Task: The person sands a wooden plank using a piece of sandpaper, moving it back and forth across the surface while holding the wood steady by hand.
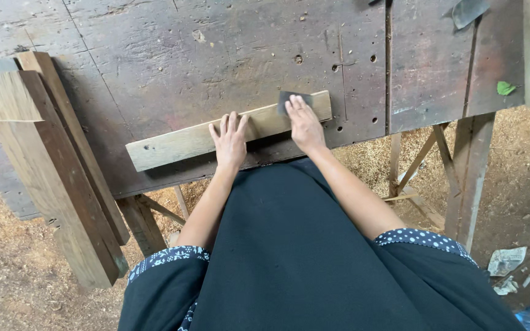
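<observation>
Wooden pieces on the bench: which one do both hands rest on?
The pale flat board lying across the bench's near edge, under the left hand and right hand; the thicker beams lie untouched at left.
</observation>
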